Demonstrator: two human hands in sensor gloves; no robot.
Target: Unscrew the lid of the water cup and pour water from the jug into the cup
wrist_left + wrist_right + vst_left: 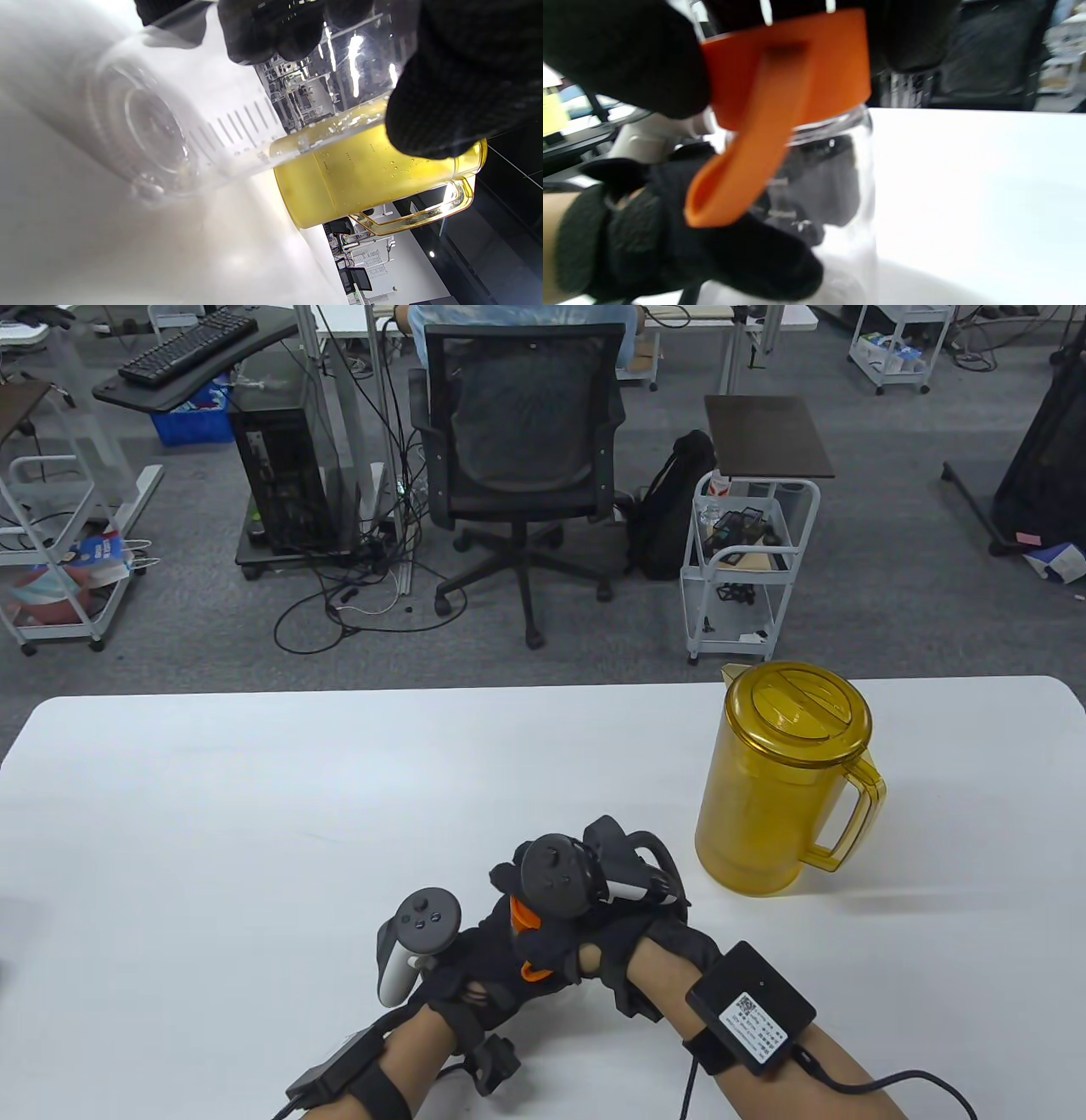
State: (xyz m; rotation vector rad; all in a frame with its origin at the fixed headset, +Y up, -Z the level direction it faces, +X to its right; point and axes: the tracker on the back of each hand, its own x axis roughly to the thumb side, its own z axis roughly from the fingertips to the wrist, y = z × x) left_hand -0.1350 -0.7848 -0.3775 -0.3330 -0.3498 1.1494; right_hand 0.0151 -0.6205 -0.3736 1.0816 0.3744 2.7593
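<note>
Lighting: we record bright, even overhead light and soft shadows on the tabletop [254, 814]. Table view: sharp, edges slightly bowed. Left wrist view: we note glare streaks on the clear cup [178, 127], near wall unfocused. Right wrist view: orange lid [785, 76] motion-blurred, background soft.

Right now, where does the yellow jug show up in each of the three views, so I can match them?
Table view: the yellow jug stands upright at right of centre on the white table, beyond the right hand, untouched.
Left wrist view: right of centre, tilted with the camera, partly seen through the clear cup.
Right wrist view: the jug is not in it.
Shared landmark: the clear cup, gripped by the left hand, and the white table.
</note>
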